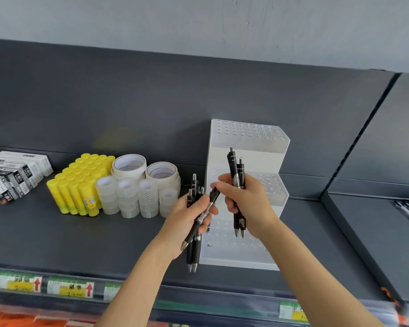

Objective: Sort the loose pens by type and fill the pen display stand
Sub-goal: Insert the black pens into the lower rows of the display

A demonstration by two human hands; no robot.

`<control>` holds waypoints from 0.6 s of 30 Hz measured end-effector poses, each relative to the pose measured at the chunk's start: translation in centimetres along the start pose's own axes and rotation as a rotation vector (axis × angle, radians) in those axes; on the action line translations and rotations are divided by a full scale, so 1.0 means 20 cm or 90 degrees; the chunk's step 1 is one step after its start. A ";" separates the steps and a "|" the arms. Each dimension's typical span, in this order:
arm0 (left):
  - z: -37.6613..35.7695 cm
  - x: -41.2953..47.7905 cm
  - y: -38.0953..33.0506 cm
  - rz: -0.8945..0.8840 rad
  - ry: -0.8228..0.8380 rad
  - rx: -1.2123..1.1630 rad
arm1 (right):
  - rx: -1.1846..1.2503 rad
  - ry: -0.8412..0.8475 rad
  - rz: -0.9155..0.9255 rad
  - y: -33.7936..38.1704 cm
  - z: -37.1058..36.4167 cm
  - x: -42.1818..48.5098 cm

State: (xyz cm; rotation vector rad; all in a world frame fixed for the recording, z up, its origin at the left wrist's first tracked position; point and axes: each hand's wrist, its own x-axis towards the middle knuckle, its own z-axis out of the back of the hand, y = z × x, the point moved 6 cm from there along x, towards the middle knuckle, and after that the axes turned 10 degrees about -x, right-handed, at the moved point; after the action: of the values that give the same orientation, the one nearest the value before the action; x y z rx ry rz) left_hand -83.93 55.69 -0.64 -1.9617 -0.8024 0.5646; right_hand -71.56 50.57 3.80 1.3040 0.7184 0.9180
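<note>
Left hand (191, 215) is curled round a bundle of black pens (194, 252). Long axes near vertical, tips down, clicker ends up above the fist. One tilted pen (206, 212) lies diagonally across the left fingers, with its tip down-left and its clicker end up-right toward the right hand (248, 204).

Right hand grips two black pens (234, 168) in the palm, upright, clickers up and tips down below the wrist. Its forefinger and thumb reach to the tilted pen's upper end and seem to pinch it, but blur makes the contact unclear.

White tiered pen display stand (250, 147) stands just behind both hands on the dark shelf (104, 232), its holes showing no pens. Left of the left hand are clear tape rolls (128, 197), then yellow glue sticks (80, 185), and boxes (14, 173) further left.
</note>
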 end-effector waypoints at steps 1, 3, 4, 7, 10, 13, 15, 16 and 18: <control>-0.01 0.00 0.00 -0.005 -0.002 0.018 | -0.003 -0.004 0.001 0.00 0.01 0.00; 0.00 0.01 -0.01 -0.014 -0.045 0.044 | -0.003 -0.035 0.010 0.01 0.05 0.00; 0.03 0.02 -0.01 -0.017 -0.084 0.052 | 0.005 -0.057 0.017 0.02 0.07 0.00; 0.14 0.03 0.00 -0.031 -0.189 0.050 | -0.005 -0.142 0.047 0.07 0.17 0.01; 0.21 0.04 0.01 -0.024 -0.213 0.059 | -0.122 -0.207 0.078 0.11 0.22 0.04; 0.23 0.05 0.03 -0.018 -0.222 0.055 | -0.297 -0.237 0.087 0.11 0.20 0.03; 0.24 0.05 0.04 -0.021 -0.231 0.042 | -0.344 -0.230 0.109 0.11 0.17 0.03; 0.25 0.05 0.04 -0.022 -0.234 0.036 | -0.353 -0.223 0.121 0.10 0.15 0.03; 0.27 0.05 0.04 -0.023 -0.232 0.038 | -0.371 -0.202 0.127 0.07 0.12 0.04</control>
State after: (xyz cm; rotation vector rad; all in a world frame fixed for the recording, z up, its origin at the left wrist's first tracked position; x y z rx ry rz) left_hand -86.57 59.11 -3.96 -1.8094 -1.0295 0.9305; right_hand -69.32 50.18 5.51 0.9705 0.0561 0.9584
